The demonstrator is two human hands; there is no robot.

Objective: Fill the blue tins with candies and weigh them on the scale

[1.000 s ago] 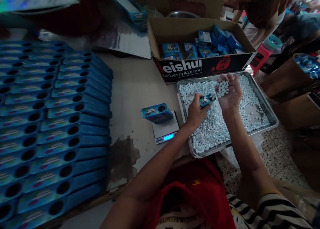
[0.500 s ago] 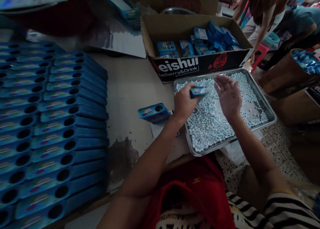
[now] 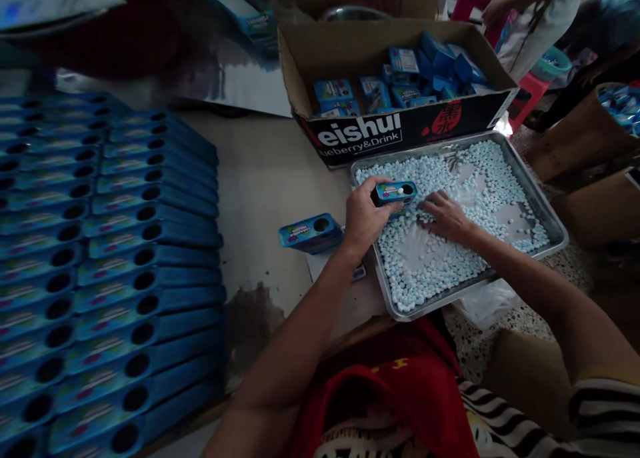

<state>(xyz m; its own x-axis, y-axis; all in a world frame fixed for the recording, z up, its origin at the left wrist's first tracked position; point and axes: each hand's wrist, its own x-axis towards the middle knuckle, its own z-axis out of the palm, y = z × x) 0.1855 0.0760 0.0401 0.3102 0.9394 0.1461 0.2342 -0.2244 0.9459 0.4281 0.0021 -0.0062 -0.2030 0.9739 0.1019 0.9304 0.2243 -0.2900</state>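
Note:
My left hand (image 3: 367,215) is wrapped round a small blue box (image 3: 393,191) over the left part of a metal tray (image 3: 553,250). The box's top, with a round hole, faces up, and a white piece shows on it. Small white and pale blue pieces (image 3: 425,278) cover much of the tray. Down among them is my right hand (image 3: 447,217), its fingers bent beside the held box; whether they grip any pieces is hidden. Another blue box with a round hole (image 3: 310,231) stands on the table, left of the tray.
Many blue boxes (image 3: 120,265) stand in rows at the left of the table (image 3: 250,178). An open carton (image 3: 360,135) with blue boxes lies behind the tray. A person (image 3: 540,31) is at the back right, near a pink stool (image 3: 533,98) and more cartons (image 3: 565,135).
My right hand, raised palm up before, is now down in the pieces. My left hand has turned the box hole up. The person at the back has shifted.

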